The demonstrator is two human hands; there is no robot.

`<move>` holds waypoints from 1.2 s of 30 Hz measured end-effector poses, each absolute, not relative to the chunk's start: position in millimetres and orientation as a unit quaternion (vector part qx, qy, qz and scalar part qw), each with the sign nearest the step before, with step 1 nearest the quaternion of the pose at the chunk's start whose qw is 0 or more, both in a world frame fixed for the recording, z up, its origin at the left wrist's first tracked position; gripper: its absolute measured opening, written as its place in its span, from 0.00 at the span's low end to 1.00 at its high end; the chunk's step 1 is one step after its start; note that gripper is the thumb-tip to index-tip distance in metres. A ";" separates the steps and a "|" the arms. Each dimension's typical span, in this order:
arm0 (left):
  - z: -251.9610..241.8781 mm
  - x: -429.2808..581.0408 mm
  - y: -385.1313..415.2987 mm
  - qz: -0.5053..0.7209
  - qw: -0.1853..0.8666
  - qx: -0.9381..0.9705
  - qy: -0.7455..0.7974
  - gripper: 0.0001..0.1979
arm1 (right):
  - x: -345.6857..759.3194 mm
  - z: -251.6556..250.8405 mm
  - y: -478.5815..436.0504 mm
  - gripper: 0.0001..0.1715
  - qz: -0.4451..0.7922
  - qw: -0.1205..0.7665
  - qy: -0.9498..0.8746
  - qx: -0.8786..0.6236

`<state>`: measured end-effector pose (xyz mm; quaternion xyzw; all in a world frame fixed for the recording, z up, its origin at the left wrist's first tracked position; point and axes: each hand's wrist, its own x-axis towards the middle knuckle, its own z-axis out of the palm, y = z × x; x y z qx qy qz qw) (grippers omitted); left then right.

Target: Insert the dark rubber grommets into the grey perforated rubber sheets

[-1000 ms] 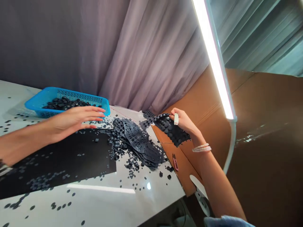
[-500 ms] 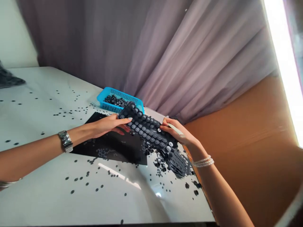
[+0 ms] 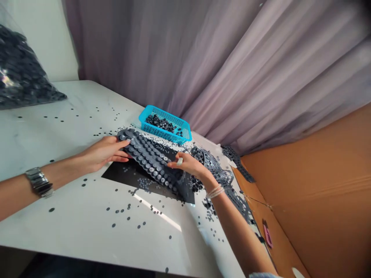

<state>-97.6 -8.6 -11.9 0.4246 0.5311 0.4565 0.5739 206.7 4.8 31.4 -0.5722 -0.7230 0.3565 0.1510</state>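
Note:
A long dark grey sheet [image 3: 145, 152], studded with rows of round raised parts, hangs slanting over a flat black mat [image 3: 121, 173]. My left hand [image 3: 101, 153] grips its left end, thumb on top and fingers beneath. Farther right, my right hand [image 3: 188, 164] has its fingers curled onto the sheet near the upper edge. Something small and white shows at those fingers; I cannot tell what it is. Under the right end, the contact with the mat is hard to make out. Small dark discs [image 3: 145, 183] lie scattered on the mat and on the white table.
Behind the sheet stands a blue basket [image 3: 142, 117] of small dark parts. Punched sheets [image 3: 214, 166] pile up beyond my right hand. A bag of dark pieces [image 3: 23, 73] is at the left, a pink-handled tool [image 3: 267, 235] by the cardboard [image 3: 327, 185] at right.
The sheet is lower and farther left in view, its right end tipped down. My right hand has shifted left along it, from the right end to the upper edge. The view has turned.

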 end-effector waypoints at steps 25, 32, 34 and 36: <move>-30.1 11.6 -88.5 0.147 -0.122 0.903 0.385 0.18 | 216.8 -18.5 -73.9 0.11 0.071 0.347 -0.783 -0.512; -49.6 7.8 -116.5 0.186 -0.146 0.885 0.402 0.25 | 217.2 -22.3 -102.0 0.15 -0.018 0.297 -0.897 -0.326; -48.2 7.8 -117.5 0.181 -0.137 0.884 0.408 0.25 | 216.3 -21.9 -102.9 0.15 -0.030 0.278 -0.905 -0.320; -45.2 7.3 -116.6 0.174 -0.125 0.884 0.415 0.25 | 215.6 -21.4 -102.1 0.15 -0.036 0.262 -0.911 -0.317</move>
